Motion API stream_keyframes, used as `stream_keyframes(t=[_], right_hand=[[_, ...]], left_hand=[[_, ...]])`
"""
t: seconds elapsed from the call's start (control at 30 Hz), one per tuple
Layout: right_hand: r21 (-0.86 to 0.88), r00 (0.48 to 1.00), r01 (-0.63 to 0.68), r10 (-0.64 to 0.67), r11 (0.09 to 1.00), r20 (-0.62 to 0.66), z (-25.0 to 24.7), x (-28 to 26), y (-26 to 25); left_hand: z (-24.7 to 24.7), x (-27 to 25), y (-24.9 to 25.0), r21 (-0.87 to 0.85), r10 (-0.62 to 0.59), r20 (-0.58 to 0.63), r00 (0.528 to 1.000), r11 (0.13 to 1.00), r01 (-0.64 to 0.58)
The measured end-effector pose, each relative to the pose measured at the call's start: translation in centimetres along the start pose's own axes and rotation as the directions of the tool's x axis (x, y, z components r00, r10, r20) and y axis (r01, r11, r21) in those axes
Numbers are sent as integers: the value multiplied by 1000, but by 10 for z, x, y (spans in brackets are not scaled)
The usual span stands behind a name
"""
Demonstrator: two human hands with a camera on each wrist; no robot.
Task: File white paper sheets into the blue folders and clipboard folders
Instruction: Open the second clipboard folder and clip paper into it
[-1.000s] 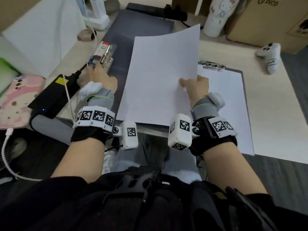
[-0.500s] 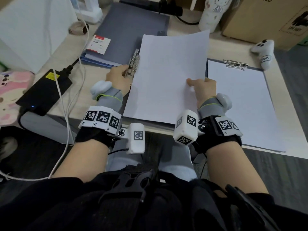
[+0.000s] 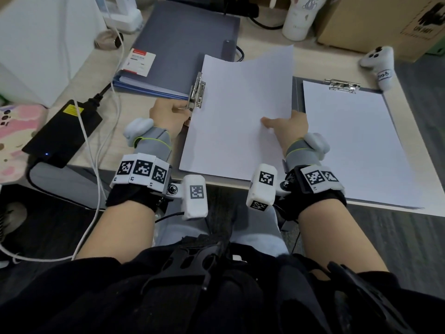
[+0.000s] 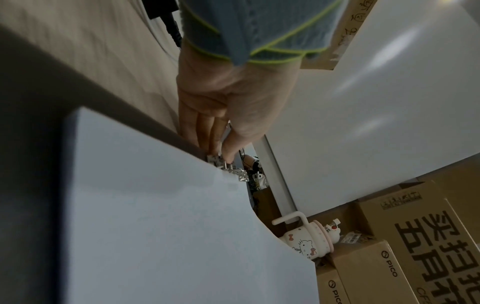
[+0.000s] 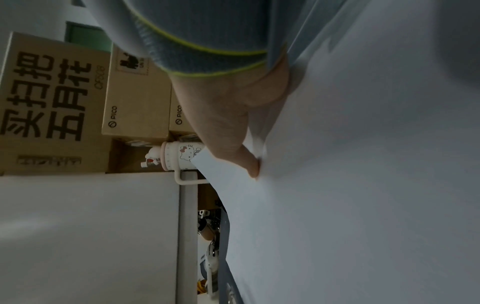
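Observation:
A white sheet lies curved over a clipboard folder near the desk's front edge; only the folder's metal clip shows at the sheet's left edge. My left hand pinches that clip, thumb on top and fingers beneath. My right hand pinches the sheet's right edge, its thumb pressing on top of the paper. A second clipboard to the right holds a sheet under its clip. A stack of blue folders lies behind the left hand.
A black power brick with white cables sits at the left. A white cartoon bottle, cardboard boxes and a white controller stand at the back right. The desk's front edge runs just before my wrists.
The sheet has come down from a raised tilt to lie nearly flat, its left edge now at the clip. My left hand stays on the clip and my right keeps the sheet's edge.

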State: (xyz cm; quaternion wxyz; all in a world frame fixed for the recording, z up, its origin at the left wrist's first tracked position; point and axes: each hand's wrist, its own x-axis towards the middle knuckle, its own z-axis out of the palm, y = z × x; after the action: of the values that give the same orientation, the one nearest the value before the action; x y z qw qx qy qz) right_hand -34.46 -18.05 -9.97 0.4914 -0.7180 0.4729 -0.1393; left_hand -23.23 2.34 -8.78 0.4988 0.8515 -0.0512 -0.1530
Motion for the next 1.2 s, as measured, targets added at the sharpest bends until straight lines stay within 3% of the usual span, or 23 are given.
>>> stream_keyframes(t=[0.37, 0.73, 0.93, 1.1, 1.2], right_hand=[[-146, 997, 72, -78, 987, -30, -1, -4, -4], [-404, 997, 72, -71, 912, 18, 10, -4, -8], [-643, 997, 46, -75, 764, -18, 16, 5, -12], [-671, 998, 33, -56, 741, -13, 14, 10, -8], [-677, 999, 19, -46, 736, -22, 15, 12, -6]], left_hand=[[0, 5, -14, 31, 66, 117, 991, 997, -70], [4, 9, 1, 322, 242, 66, 968, 913, -250], [14, 28, 21, 305, 291, 89, 953, 902, -304], [18, 39, 35, 277, 260, 96, 961, 920, -277], [17, 37, 37, 161, 240, 37, 970, 957, -242]])
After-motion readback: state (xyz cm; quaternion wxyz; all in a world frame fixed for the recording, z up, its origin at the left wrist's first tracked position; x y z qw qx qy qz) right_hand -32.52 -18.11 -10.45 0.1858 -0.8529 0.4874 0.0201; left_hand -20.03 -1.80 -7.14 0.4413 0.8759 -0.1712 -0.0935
